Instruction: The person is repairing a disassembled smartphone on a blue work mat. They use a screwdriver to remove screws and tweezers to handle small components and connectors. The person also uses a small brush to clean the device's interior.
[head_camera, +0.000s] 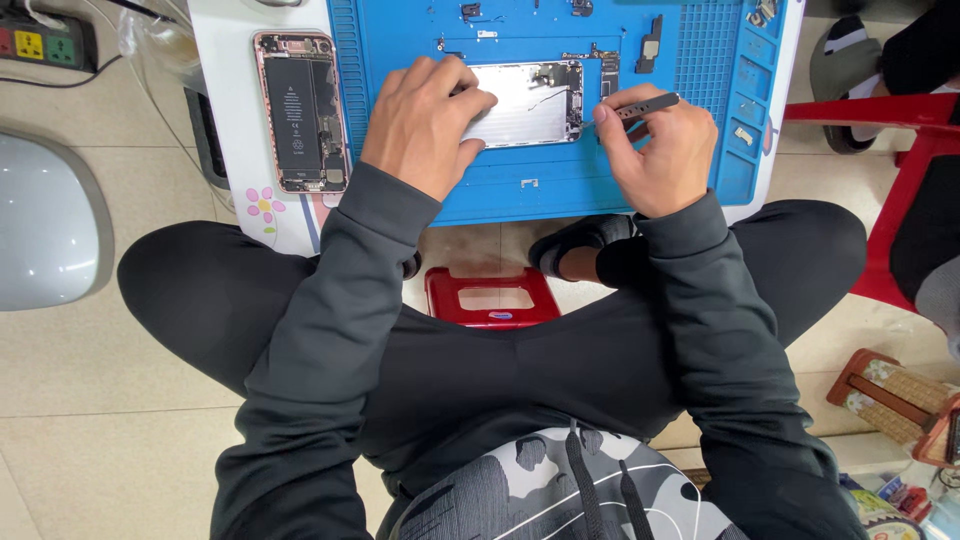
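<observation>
- Right hand (662, 152): grip closed on dark tweezers (640, 104), pinched between thumb and fingers, tips aimed left at the right edge of the opened phone shell.
- Left hand (425, 122): fingers curled down over the left part of the silver phone shell (535, 100), pressing it flat; grip clamped on the shell rather than lifting it.
- Silver phone shell: lies on the blue work mat (500, 190), mid-table, between the two hands, small parts showing at its right end.
- Second phone (298, 110): rose-coloured frame, open, battery showing; lies on the white table (232, 110) just left of the mat, untouched.
- Loose small parts (650, 45): scattered along the far mat edge.
- Step in hand, by my judgement: fine tweezer work on a part at the shell's right end.
- Next move calls for a steady holding hand and a small, exact tip placement.
</observation>
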